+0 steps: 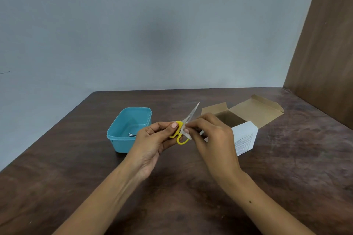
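Standing here watching and getting a bit nervous, ngl. The left hand (152, 139) is gripping the scissors (192, 113) by the yellow loops, with the fingers curled under them and the thumb pressing on top. So the scissors are hanging in the air between the two hands, blades poking up and away past the fingertips. The right hand (212, 135) is pinching a little white scrap (185, 131) (wipe or paper, can't tell) against the scissors just beside the left thumb. I'm guessing the blades are getting wiped down.

My worry is that the right fingertips are sitting right next to the cutting edge. If the blades are opening even a bit while that scrap is sliding up, that's a nick waiting to happen. The hold on the loops looks light too, so a hard tug could be twisting the scissors loose onto the table (191, 196), or into the blue tub (120, 145) just beyond the left knuckles. The open box (246, 135) is sitting right behind the right hand.
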A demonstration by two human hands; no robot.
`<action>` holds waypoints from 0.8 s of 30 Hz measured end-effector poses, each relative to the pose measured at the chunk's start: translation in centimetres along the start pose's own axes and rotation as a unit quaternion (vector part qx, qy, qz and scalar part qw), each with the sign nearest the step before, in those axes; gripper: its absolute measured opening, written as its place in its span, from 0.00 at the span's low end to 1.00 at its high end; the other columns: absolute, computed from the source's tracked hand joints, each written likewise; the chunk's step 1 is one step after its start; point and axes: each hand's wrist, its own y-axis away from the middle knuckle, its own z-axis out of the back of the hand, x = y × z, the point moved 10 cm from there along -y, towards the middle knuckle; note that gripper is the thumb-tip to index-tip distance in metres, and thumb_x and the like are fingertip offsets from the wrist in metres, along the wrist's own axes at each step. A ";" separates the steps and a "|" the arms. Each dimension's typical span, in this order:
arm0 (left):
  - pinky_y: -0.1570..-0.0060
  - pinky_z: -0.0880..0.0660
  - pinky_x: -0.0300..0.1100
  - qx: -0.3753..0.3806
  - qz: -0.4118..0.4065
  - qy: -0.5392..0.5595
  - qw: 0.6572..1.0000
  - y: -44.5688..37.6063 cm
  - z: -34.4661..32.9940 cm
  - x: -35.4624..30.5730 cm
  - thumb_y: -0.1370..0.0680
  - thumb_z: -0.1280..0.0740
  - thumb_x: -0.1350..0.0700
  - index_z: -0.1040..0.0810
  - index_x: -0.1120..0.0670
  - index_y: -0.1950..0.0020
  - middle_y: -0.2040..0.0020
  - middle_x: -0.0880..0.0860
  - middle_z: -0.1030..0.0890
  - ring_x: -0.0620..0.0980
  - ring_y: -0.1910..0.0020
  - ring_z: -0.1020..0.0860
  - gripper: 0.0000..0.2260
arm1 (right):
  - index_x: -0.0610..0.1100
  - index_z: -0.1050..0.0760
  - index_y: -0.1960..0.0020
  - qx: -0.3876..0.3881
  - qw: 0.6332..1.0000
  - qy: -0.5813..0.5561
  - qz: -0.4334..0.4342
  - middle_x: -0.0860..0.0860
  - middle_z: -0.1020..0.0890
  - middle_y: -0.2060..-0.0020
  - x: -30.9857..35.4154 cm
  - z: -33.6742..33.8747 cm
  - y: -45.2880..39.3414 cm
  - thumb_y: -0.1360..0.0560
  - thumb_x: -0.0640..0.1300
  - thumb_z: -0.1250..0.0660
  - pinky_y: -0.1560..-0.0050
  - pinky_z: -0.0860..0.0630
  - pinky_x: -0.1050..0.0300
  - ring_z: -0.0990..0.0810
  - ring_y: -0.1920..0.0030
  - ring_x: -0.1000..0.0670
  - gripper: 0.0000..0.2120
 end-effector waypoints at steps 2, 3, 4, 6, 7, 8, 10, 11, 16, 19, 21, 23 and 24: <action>0.62 0.19 0.38 0.000 0.000 0.005 1.000 0.1 0.0 0.0 0.33 0.30 0.61 0.19 0.65 0.52 0.57 0.59 0.15 0.50 0.60 0.16 0.12 | 0.42 0.18 0.58 -0.016 0.999 -0.022 -0.019 0.50 0.20 0.62 -0.4 0.5 -0.1 0.30 0.39 0.26 0.64 0.29 0.70 0.23 0.63 0.56 0.02; 0.61 0.19 0.38 -0.001 0.000 0.008 1.000 0.1 0.0 0.0 0.34 0.30 0.61 0.19 0.65 0.53 0.56 0.60 0.16 0.50 0.60 0.16 0.12 | 0.42 0.18 0.59 -0.019 0.999 -0.037 -0.032 0.51 0.20 0.62 -0.6 0.5 -0.1 0.30 0.39 0.26 0.64 0.30 0.72 0.23 0.63 0.57 0.02; 0.61 0.19 0.38 -0.001 0.000 0.012 1.000 0.0 0.0 0.0 0.33 0.30 0.61 0.19 0.65 0.53 0.55 0.60 0.16 0.50 0.60 0.16 0.12 | 0.43 0.18 0.59 -0.022 0.997 -0.053 -0.049 0.52 0.20 0.62 -0.9 0.5 0.0 0.31 0.39 0.26 0.64 0.29 0.72 0.23 0.63 0.57 0.02; 0.61 0.18 0.39 -0.003 0.002 0.022 1.000 0.1 0.0 -0.2 0.33 0.31 0.62 0.20 0.65 0.52 0.55 0.60 0.16 0.51 0.60 0.16 0.12 | 0.44 0.17 0.59 -0.030 0.991 -0.090 -0.094 0.52 0.18 0.62 -1.7 0.6 0.1 0.31 0.39 0.26 0.64 0.28 0.72 0.21 0.62 0.56 0.02; 0.61 0.19 0.38 -0.002 0.001 0.029 1.000 0.1 0.0 -0.3 0.32 0.31 0.62 0.20 0.65 0.52 0.55 0.60 0.16 0.51 0.60 0.16 0.12 | 0.44 0.17 0.59 -0.031 0.986 -0.112 -0.121 0.52 0.18 0.62 -2.3 0.7 0.2 0.30 0.39 0.26 0.63 0.27 0.72 0.20 0.61 0.56 0.02; 0.61 0.19 0.39 0.000 -0.001 0.036 0.999 0.2 -0.1 -0.5 0.32 0.31 0.62 0.20 0.66 0.51 0.56 0.60 0.15 0.52 0.60 0.15 0.12 | 0.45 0.17 0.58 -0.030 0.980 -0.134 -0.147 0.52 0.17 0.62 -2.8 0.6 0.2 0.30 0.39 0.27 0.62 0.26 0.72 0.20 0.61 0.56 0.03; 0.61 0.18 0.39 0.004 -0.007 0.047 0.999 0.3 -0.2 -0.9 0.31 0.32 0.62 0.20 0.65 0.51 0.57 0.60 0.15 0.52 0.60 0.15 0.11 | 0.47 0.17 0.57 -0.021 0.963 -0.185 -0.196 0.52 0.16 0.62 -3.7 0.2 0.4 0.30 0.39 0.27 0.59 0.22 0.66 0.18 0.60 0.55 0.04; 0.61 0.19 0.39 0.001 -0.012 0.048 0.999 0.3 -0.2 -1.1 0.30 0.32 0.62 0.20 0.65 0.51 0.57 0.59 0.15 0.52 0.61 0.15 0.10 | 0.48 0.17 0.57 -0.014 0.951 -0.218 -0.220 0.52 0.15 0.62 -4.0 -0.2 0.6 0.30 0.39 0.27 0.58 0.20 0.62 0.17 0.60 0.54 0.05; 0.62 0.19 0.38 -0.018 -0.031 0.056 0.998 0.4 0.0 -1.4 0.26 0.34 0.65 0.20 0.64 0.54 0.61 0.57 0.15 0.50 0.63 0.16 0.04 | 0.43 0.16 0.56 -0.059 0.876 -0.375 -0.298 0.49 0.14 0.62 -5.0 -0.7 1.1 0.30 0.37 0.28 0.61 0.23 0.65 0.17 0.61 0.53 0.05; 0.59 0.18 0.39 -0.022 -0.042 0.050 0.998 0.4 0.0 -1.4 0.26 0.34 0.64 0.20 0.64 0.54 0.59 0.57 0.15 0.50 0.60 0.16 0.05 | 0.40 0.17 0.54 -0.045 0.857 -0.405 -0.314 0.47 0.14 0.60 -5.0 -1.3 1.4 0.30 0.36 0.28 0.61 0.22 0.66 0.16 0.59 0.52 0.06; 0.55 0.18 0.41 -0.022 -0.049 0.038 0.998 0.4 0.1 -1.3 0.27 0.33 0.63 0.20 0.64 0.52 0.56 0.58 0.15 0.51 0.57 0.16 0.06 | 0.40 0.17 0.53 -0.028 0.861 -0.401 -0.312 0.46 0.14 0.60 -4.8 -1.9 1.6 0.31 0.37 0.27 0.59 0.21 0.62 0.15 0.58 0.50 0.07; 0.54 0.18 0.41 -0.018 -0.051 0.037 0.998 0.3 0.1 -1.1 0.27 0.33 0.63 0.20 0.64 0.52 0.56 0.58 0.15 0.52 0.56 0.16 0.06 | 0.41 0.16 0.54 -0.021 0.869 -0.386 -0.310 0.46 0.14 0.60 -4.8 -2.1 1.7 0.31 0.39 0.27 0.58 0.20 0.58 0.15 0.57 0.48 0.06; 0.54 0.18 0.41 -0.017 -0.050 0.039 0.998 0.3 0.1 -1.1 0.27 0.33 0.63 0.20 0.64 0.51 0.56 0.58 0.15 0.52 0.56 0.16 0.07 | 0.42 0.16 0.54 -0.019 0.875 -0.373 -0.307 0.47 0.14 0.60 -4.8 -2.1 1.8 0.31 0.40 0.27 0.58 0.19 0.55 0.15 0.57 0.47 0.06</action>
